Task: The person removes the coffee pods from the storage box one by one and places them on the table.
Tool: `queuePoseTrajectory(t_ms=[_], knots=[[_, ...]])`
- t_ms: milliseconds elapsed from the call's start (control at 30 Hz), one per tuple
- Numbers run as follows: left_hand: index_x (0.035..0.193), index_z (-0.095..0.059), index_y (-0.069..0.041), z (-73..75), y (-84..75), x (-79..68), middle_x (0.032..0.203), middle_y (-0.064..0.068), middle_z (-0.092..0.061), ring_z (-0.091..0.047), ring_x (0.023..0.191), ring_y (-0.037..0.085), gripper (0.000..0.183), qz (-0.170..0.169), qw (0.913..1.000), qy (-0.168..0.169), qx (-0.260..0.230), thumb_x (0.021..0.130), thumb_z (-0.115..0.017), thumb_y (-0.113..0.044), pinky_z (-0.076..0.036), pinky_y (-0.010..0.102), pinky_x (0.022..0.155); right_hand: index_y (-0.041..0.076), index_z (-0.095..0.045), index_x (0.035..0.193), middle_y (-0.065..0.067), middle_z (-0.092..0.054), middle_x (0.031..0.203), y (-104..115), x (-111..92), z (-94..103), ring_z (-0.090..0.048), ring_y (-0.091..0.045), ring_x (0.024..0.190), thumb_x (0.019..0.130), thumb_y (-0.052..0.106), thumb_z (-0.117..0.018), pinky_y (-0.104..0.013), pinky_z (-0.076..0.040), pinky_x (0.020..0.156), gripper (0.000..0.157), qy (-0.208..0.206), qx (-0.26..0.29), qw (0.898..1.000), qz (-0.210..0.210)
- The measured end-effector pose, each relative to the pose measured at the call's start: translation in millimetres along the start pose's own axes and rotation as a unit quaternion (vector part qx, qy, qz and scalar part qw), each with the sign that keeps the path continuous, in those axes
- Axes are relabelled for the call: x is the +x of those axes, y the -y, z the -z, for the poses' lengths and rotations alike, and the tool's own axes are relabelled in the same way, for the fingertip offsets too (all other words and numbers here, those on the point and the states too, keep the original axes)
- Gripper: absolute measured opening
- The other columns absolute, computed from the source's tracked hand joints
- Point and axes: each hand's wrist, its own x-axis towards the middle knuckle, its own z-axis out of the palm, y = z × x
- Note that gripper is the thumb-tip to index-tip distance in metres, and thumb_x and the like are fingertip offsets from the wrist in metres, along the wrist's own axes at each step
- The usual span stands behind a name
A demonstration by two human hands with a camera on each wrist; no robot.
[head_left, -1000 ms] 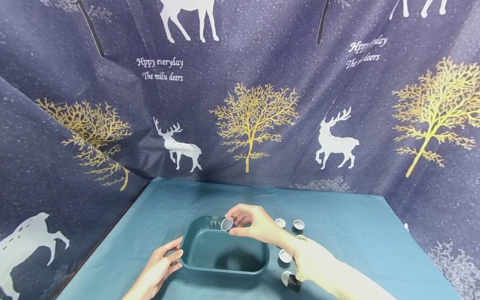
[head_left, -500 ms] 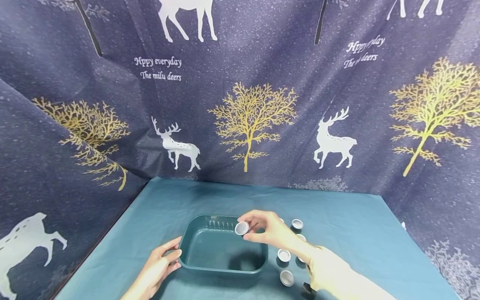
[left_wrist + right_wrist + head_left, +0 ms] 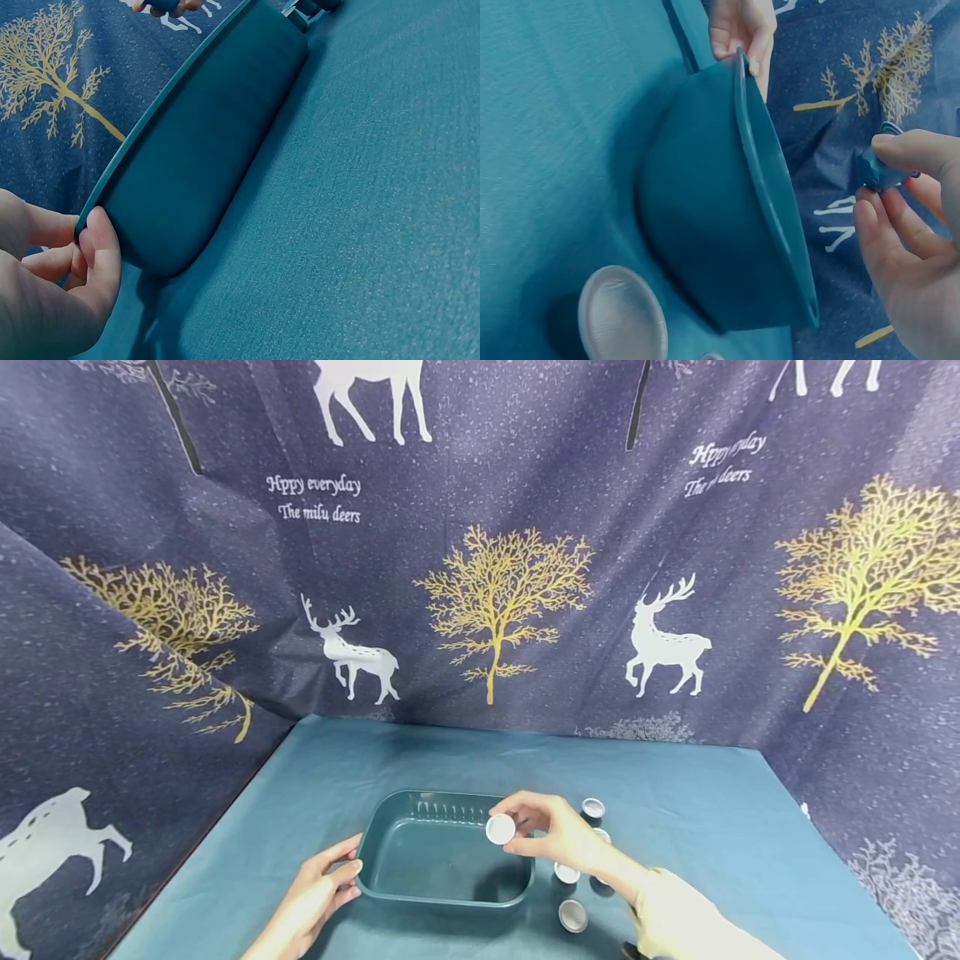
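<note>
My right hand [image 3: 551,833] holds a coffee capsule [image 3: 500,829] by its sides between thumb and fingers, above the right part of a dark green plastic basin [image 3: 442,903]. The capsule's round pale lid faces the head camera; in the right wrist view its body [image 3: 881,169] looks dark blue. My left hand [image 3: 318,885] pinches the basin's left rim, thumb on one side and fingers on the other, as the left wrist view shows. No capsule shows in the visible part of the basin, which stands on the table.
Several more capsules stand lid up right of the basin, among them a far one [image 3: 592,808] and a near one [image 3: 573,916]; my right forearm partly hides others. A teal cloth [image 3: 697,827] covers the table. A dark patterned curtain [image 3: 495,460] hangs behind and at the left.
My right hand has moved right and slightly nearer with the capsule, from over the basin's middle toward its right side. The capsule's lid has turned toward the head camera. My left hand stays on the rim.
</note>
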Motion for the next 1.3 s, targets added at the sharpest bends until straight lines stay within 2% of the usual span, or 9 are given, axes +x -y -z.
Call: queuePoseTrajectory(t_ms=[233,433,667,933,1100,1300], knots=[[0.147,-0.042,0.002,-0.1,0.1,0.1,0.122,0.008,-0.045,-0.052,0.082,0.01,0.054,0.0,1.0,-0.002,-0.001,0.096,-0.056,-0.009,-0.055,0.024,0.073,0.01,-0.068,0.117,-0.01,-0.072,0.107,-3.7,-14.7,2.2,-0.067,-0.008,0.094,0.081,0.007,-0.078,-0.03,-0.059,0.074,0.037,-0.031,-0.043,0.998,0.029],[0.148,-0.041,0.002,-0.4,0.0,-0.2,0.123,0.008,-0.043,-0.051,0.081,0.01,0.054,0.005,1.0,0.0,-0.001,0.097,-0.055,-0.009,-0.055,0.024,0.073,0.008,-0.068,0.118,-0.008,-0.071,0.104,-3.4,-27.9,6.1,-0.064,-0.006,0.094,0.082,0.008,-0.078,-0.028,-0.056,0.073,0.038,-0.038,-0.044,0.998,-0.003],[0.149,-0.04,0.001,-0.1,1.5,-1.0,0.121,0.004,-0.043,-0.051,0.08,0.008,0.055,0.004,1.0,0.0,-0.002,0.097,-0.056,-0.01,-0.055,0.023,0.073,0.006,-0.067,0.12,-0.006,-0.071,0.11,-3.7,-43.9,11.7,-0.063,-0.005,0.094,0.083,0.012,-0.077,-0.03,-0.055,0.075,0.038,-0.039,-0.056,0.997,-0.029],[0.149,-0.039,0.001,-0.2,0.9,-0.9,0.124,0.006,-0.042,-0.051,0.081,0.008,0.056,0.002,1.0,0.002,-0.001,0.097,-0.056,-0.011,-0.055,0.023,0.074,0.009,-0.07,0.117,-0.005,-0.074,0.109,-6.9,-65.0,14.9,-0.065,-0.007,0.095,0.081,0.01,-0.078,-0.027,-0.053,0.072,0.037,-0.055,-0.094,0.994,0.005],[0.149,-0.04,0.001,0.6,0.4,-0.4,0.124,0.006,-0.042,-0.052,0.081,0.009,0.056,0.006,1.0,0.003,0.001,0.097,-0.057,-0.013,-0.055,0.024,0.075,0.015,-0.071,0.112,-0.004,-0.074,0.107,-7.7,-77.4,19.3,-0.065,-0.005,0.091,0.079,0.007,-0.079,-0.026,-0.051,0.065,0.035,-0.076,-0.108,0.991,0.007],[0.149,-0.04,0.001,0.3,0.2,-0.9,0.122,0.005,-0.042,-0.052,0.081,0.008,0.056,0.003,1.0,0.004,0.001,0.097,-0.057,-0.012,-0.055,0.023,0.075,0.015,-0.071,0.113,0.0,-0.074,0.102,-12.8,-94.0,24.3,-0.063,-0.005,0.086,0.078,0.007,-0.08,-0.025,-0.049,0.064,0.037,-0.088,-0.131,0.987,0.004]])
